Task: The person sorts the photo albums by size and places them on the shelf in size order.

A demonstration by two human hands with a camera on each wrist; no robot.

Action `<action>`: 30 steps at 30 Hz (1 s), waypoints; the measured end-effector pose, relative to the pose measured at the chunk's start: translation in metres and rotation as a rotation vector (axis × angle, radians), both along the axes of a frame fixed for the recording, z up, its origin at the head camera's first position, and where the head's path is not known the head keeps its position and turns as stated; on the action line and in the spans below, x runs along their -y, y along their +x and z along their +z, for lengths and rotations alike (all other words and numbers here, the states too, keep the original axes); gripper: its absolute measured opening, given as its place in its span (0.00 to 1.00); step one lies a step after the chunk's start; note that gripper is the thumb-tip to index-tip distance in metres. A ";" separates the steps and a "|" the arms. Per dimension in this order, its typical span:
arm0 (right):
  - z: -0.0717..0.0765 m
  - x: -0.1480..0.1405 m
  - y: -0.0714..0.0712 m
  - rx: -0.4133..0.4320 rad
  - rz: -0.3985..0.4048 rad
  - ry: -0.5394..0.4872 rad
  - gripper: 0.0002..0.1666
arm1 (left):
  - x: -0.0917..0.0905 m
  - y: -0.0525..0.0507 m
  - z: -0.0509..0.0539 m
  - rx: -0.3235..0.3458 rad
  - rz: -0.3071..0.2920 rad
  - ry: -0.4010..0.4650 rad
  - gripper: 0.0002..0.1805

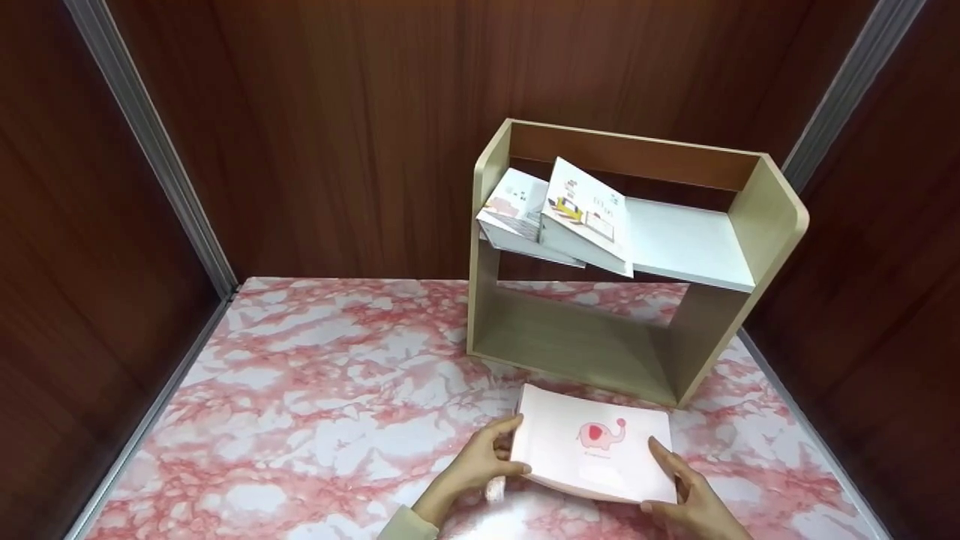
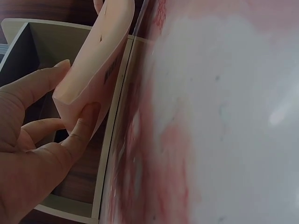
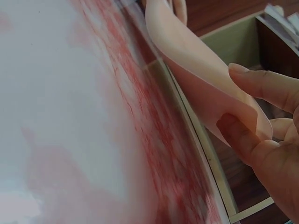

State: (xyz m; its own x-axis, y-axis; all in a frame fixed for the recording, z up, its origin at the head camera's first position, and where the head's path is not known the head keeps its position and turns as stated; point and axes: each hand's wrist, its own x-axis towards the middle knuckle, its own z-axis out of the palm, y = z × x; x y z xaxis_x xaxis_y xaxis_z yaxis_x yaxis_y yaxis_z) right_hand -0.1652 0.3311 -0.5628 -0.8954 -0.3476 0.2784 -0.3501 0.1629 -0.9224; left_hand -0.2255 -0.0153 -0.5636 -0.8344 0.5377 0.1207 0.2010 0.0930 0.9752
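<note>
A thin softcover book (image 1: 562, 442) with a pink elephant on its pale cover is held above the table's front, before the shelf. My left hand (image 1: 480, 459) pinches its left edge, and my right hand (image 1: 694, 499) pinches the right edge. In the left wrist view the book (image 2: 100, 56) bends, a barcode shows on its underside, and the thumb and fingers of the left hand (image 2: 42, 135) clasp its corner. The right wrist view has the right hand (image 3: 268, 135) clasping the other end of the curved book (image 3: 196, 60).
Behind the book stands a small two-tier wooden shelf (image 1: 577, 337). On its upper board (image 1: 686, 236), two white illustrated books, one left (image 1: 517, 202) and one beside it (image 1: 589, 210), lean at the left and overhang the front edge. The table (image 1: 337, 405) has a red-and-white marbled cover, with dark wooden panels (image 1: 337, 135) around it.
</note>
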 end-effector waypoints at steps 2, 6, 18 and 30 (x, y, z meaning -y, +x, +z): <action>0.000 0.000 -0.001 -0.009 0.000 -0.002 0.49 | 0.000 0.000 0.000 -0.005 0.002 -0.002 0.44; -0.001 0.001 -0.002 -0.028 0.026 -0.028 0.49 | 0.001 -0.001 0.000 -0.002 0.004 0.003 0.44; 0.000 0.004 -0.002 0.018 -0.013 -0.039 0.47 | 0.004 -0.002 0.001 0.011 0.002 0.033 0.43; 0.000 0.005 -0.002 0.057 -0.032 -0.047 0.49 | 0.003 -0.002 0.001 0.067 0.024 0.091 0.42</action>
